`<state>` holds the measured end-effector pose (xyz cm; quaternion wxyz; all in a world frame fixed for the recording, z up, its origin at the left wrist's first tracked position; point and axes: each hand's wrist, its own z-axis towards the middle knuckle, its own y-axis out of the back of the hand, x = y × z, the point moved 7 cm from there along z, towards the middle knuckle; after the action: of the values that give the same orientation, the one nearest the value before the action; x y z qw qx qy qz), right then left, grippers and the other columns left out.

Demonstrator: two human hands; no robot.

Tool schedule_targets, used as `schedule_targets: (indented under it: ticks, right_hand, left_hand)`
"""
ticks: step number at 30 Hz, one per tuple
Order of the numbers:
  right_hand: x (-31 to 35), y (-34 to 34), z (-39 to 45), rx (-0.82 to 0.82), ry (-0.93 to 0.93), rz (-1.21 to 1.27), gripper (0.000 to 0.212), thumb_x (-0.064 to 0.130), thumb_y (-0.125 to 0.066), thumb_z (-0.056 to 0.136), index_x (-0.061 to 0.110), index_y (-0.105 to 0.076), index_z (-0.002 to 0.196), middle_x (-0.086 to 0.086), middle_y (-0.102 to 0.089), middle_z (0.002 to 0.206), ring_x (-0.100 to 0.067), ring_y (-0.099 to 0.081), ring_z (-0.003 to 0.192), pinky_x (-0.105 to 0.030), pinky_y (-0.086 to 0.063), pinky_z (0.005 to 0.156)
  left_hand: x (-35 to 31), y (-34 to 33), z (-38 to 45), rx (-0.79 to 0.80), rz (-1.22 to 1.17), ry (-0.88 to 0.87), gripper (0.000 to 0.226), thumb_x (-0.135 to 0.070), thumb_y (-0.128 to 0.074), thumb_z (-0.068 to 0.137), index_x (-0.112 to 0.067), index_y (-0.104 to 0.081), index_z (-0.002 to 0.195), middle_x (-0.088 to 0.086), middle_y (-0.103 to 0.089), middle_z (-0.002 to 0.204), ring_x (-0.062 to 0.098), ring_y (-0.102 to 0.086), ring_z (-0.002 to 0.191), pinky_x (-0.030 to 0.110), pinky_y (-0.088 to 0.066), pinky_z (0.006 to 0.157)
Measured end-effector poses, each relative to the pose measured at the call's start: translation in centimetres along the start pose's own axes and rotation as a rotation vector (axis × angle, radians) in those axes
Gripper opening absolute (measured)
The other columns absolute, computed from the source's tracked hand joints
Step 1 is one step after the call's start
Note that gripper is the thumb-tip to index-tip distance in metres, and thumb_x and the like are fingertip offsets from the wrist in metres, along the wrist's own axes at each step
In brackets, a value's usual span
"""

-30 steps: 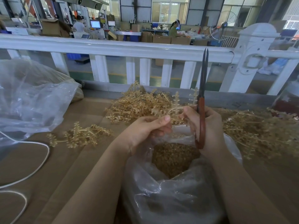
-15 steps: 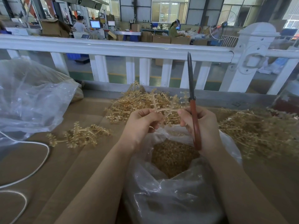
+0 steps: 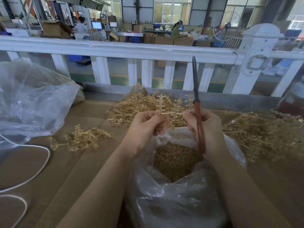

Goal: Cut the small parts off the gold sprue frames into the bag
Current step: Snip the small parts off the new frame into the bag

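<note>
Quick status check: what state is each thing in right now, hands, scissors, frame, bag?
left hand: pinching the gold sprue frame
right hand: gripping the scissors, also holding the frame
scissors: blades closed, pointing up
gold sprue frame: held over the bag, parts attached
bag: open, holding cut parts

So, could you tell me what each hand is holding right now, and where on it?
The left hand pinches the gold frame at its stem's left end. The right hand pinches the other end and grips the scissors by their red handle.
</note>
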<state>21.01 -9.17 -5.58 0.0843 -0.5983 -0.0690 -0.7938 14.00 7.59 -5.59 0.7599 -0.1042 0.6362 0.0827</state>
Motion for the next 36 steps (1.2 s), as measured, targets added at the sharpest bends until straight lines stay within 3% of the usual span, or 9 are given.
schedule_targets:
  ticks: [2, 6, 11, 13, 16, 20, 24, 29, 36]
  right_hand:
    - [0.2, 0.1, -0.1, -0.012, 0.016, -0.017, 0.027, 0.022, -0.074, 0.089, -0.001, -0.068, 0.076, 0.001, -0.060, 0.056, -0.004, -0.052, 0.047, -0.013, -0.044, 0.052]
    - [0.7, 0.0, -0.2, -0.035, 0.038, -0.107, 0.019, 0.030, -0.077, 0.085, 0.011, -0.075, 0.083, 0.001, -0.073, 0.068, -0.009, -0.068, 0.063, -0.017, -0.051, 0.065]
    - [0.9, 0.5, -0.2, -0.132, 0.057, -0.283, 0.064, 0.079, -0.067, 0.053, 0.027, -0.074, 0.089, 0.012, -0.074, 0.078, -0.004, -0.069, 0.077, -0.026, -0.053, 0.075]
    - [0.8, 0.5, -0.2, -0.118, 0.076, -0.340, 0.067, 0.086, -0.068, 0.051, 0.031, -0.072, 0.089, 0.017, -0.073, 0.080, -0.002, -0.067, 0.080, -0.031, -0.054, 0.078]
    - [1.0, -0.3, -0.2, -0.028, 0.124, -0.446, 0.053, 0.085, -0.064, 0.055, 0.039, -0.064, 0.081, 0.032, -0.066, 0.080, 0.009, -0.061, 0.077, -0.024, -0.044, 0.066]
    - [0.5, -1.4, -0.4, 0.123, 0.148, -0.610, 0.050, 0.092, -0.058, 0.055, 0.054, -0.054, 0.089, 0.044, -0.057, 0.090, 0.021, -0.053, 0.084, -0.016, -0.038, 0.064]
    - [-0.1, -1.8, -0.5, 0.194, 0.157, -0.716, 0.060, 0.097, -0.053, 0.054, 0.054, -0.051, 0.095, 0.033, -0.061, 0.089, 0.011, -0.057, 0.081, -0.015, -0.039, 0.064]
    - [-0.3, -2.2, -0.8, 0.262, 0.161, -0.805, 0.077, 0.104, -0.041, 0.050, 0.048, -0.051, 0.102, 0.028, -0.059, 0.089, 0.007, -0.054, 0.081, -0.014, -0.037, 0.064]
    - [-0.5, -2.0, -0.7, 0.243, 0.185, -0.927, 0.075, 0.102, -0.042, 0.054, 0.042, -0.051, 0.099, 0.026, -0.058, 0.084, 0.005, -0.054, 0.076, -0.018, -0.041, 0.063]
  left_hand:
    - [0.1, -0.2, 0.0, 0.064, -0.050, 0.041, 0.027, -0.008, -0.052, 0.097, -0.011, -0.074, 0.081, 0.003, -0.066, 0.067, 0.012, -0.056, 0.055, 0.018, -0.044, 0.055]
    - [0.7, -0.6, -0.3, 0.166, -0.205, 0.160, 0.031, -0.014, -0.053, 0.098, -0.018, -0.077, 0.078, 0.004, -0.071, 0.076, 0.012, -0.062, 0.061, 0.019, -0.050, 0.058]
    - [1.5, 0.6, 0.2, 0.027, -0.431, 0.238, 0.018, -0.021, -0.060, 0.093, -0.011, -0.073, 0.101, 0.000, -0.074, 0.082, 0.005, -0.065, 0.065, 0.016, -0.053, 0.060]
    - [1.8, 1.1, 0.3, -0.024, -0.465, 0.247, 0.016, -0.019, -0.064, 0.088, -0.012, -0.073, 0.099, 0.001, -0.075, 0.084, 0.006, -0.069, 0.068, 0.017, -0.056, 0.062]
    - [1.8, 1.3, 0.3, -0.040, -0.487, 0.251, 0.027, -0.008, -0.067, 0.080, -0.012, -0.072, 0.106, 0.004, -0.077, 0.089, 0.009, -0.072, 0.075, 0.020, -0.058, 0.068]
    - [1.7, 1.6, 0.5, -0.072, -0.551, 0.212, 0.035, 0.000, -0.070, 0.068, -0.013, -0.077, 0.100, 0.007, -0.076, 0.086, 0.013, -0.073, 0.077, 0.021, -0.059, 0.069]
    - [1.8, 2.1, 0.7, -0.115, -0.614, 0.182, 0.028, 0.000, -0.072, 0.067, -0.017, -0.081, 0.087, 0.007, -0.076, 0.082, 0.015, -0.075, 0.078, 0.020, -0.058, 0.065]
    - [1.9, 2.4, 0.6, -0.136, -0.600, 0.183, 0.039, -0.007, -0.074, 0.067, -0.017, -0.074, 0.104, 0.004, -0.077, 0.087, 0.011, -0.074, 0.077, 0.018, -0.056, 0.063]
    - [1.1, 2.3, 0.7, -0.100, -0.569, 0.087, 0.031, -0.001, -0.071, 0.068, -0.011, -0.072, 0.097, 0.005, -0.075, 0.083, 0.011, -0.071, 0.074, 0.019, -0.058, 0.068]
